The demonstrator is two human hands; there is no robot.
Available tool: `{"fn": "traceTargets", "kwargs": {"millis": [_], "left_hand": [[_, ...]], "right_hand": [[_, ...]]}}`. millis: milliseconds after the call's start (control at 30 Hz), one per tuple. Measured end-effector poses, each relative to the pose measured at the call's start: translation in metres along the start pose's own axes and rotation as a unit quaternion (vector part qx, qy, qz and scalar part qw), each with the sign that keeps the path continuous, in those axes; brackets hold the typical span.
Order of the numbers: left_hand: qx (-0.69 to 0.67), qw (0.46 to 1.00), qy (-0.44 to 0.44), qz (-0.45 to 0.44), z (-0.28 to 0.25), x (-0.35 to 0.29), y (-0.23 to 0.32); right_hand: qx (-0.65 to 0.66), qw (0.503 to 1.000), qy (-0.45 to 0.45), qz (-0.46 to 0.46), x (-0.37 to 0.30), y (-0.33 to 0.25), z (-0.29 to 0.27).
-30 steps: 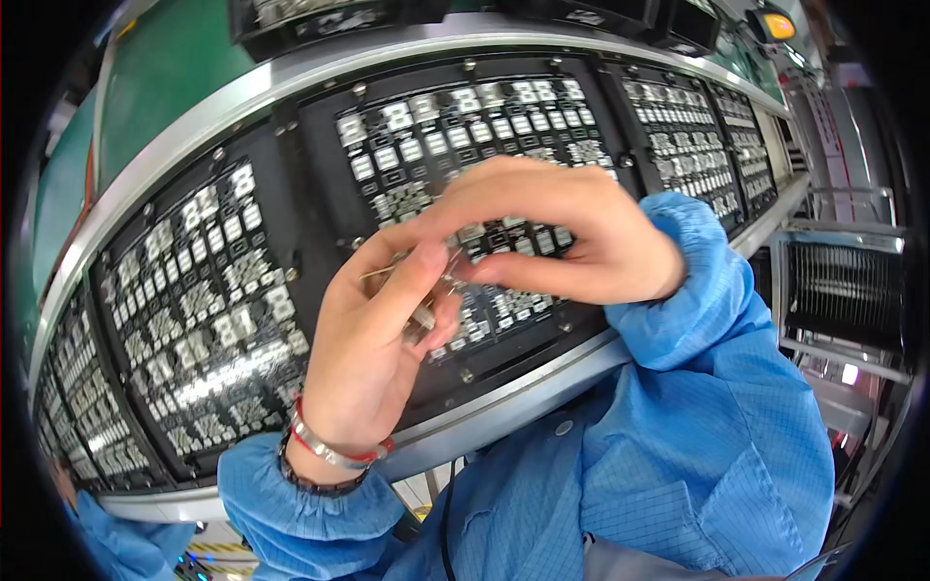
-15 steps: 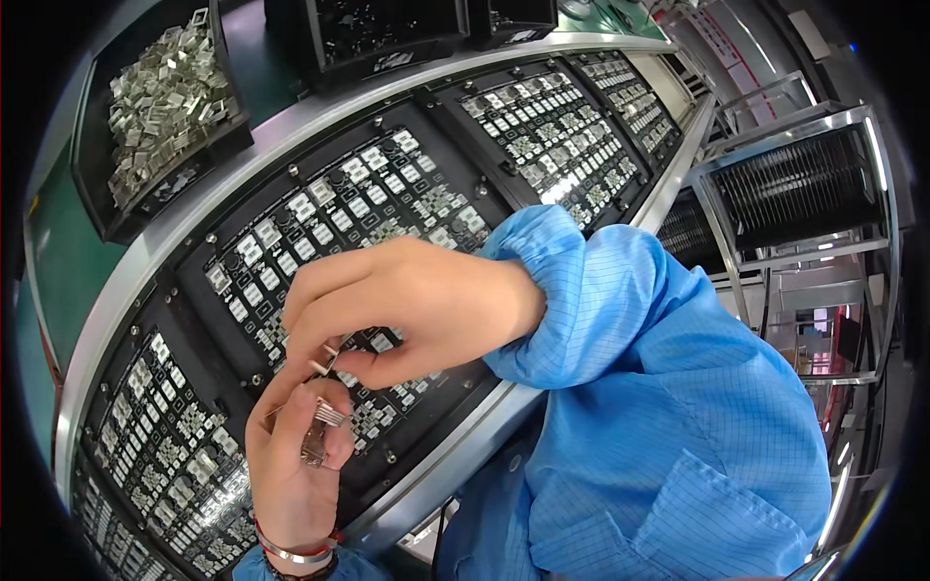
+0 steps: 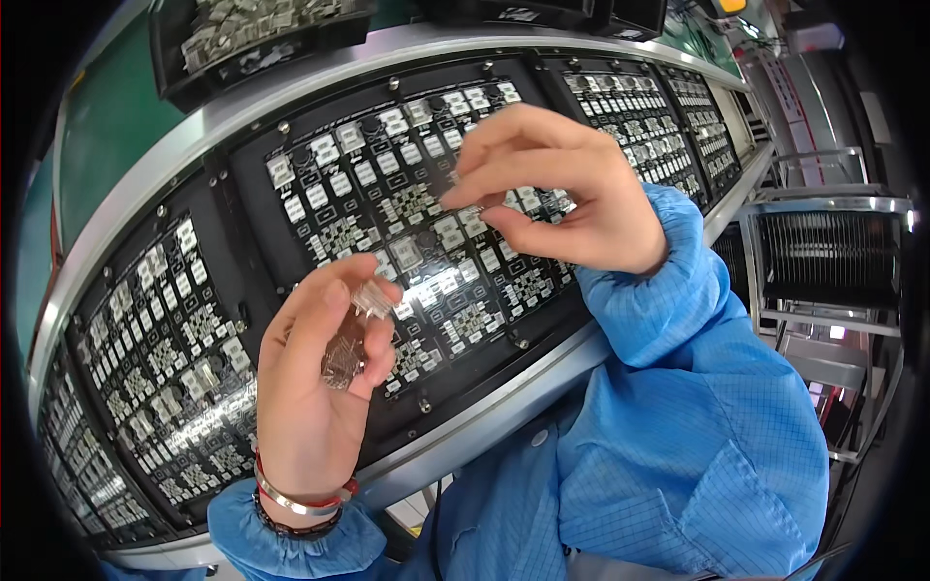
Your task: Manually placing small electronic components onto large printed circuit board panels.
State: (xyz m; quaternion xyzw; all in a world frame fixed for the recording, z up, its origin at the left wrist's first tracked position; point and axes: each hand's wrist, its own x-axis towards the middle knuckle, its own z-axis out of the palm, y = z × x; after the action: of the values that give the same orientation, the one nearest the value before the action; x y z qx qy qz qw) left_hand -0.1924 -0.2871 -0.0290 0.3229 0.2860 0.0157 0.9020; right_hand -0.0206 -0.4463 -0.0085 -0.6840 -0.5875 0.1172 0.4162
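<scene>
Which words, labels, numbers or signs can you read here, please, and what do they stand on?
None reads clearly.
Label on the black bin: too blurred.
Red-and-white sign at right: too small and blurred.
Circuit boards: any markings are too small.

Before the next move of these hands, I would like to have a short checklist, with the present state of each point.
1. Left hand has metal parts in its grip: ok.
2. Right hand is apart from the left hand: ok.
3. A part is between the right fingertips: cannot tell; too small and blurred there.
4. Right fingertips are off the board: cannot tell; this view does not settle the height.
5. Bin has metal parts inside: ok.
6. Right sleeve does not touch the board: cannot tell; contact is not clear here.
</scene>
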Motion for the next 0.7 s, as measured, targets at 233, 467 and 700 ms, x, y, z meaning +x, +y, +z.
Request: {"fn": "traceTargets", "kwargs": {"millis": [233,467,700], "left_hand": [[-0.023,0.999,-0.024,-0.002,-0.006,0.001,0.001],[-0.057,0.998,-0.032,0.006,-0.007,0.003,-0.001],[-0.052,0.998,-0.037,0.004,-0.007,0.003,-0.002]], "right_hand": [[-0.148,0.985,-0.082,0.030,-0.012,0.014,0.011],[-0.179,0.979,-0.091,0.046,-0.013,0.017,0.015],[-0.198,0.976,-0.084,0.040,-0.014,0.015,0.018]]}}
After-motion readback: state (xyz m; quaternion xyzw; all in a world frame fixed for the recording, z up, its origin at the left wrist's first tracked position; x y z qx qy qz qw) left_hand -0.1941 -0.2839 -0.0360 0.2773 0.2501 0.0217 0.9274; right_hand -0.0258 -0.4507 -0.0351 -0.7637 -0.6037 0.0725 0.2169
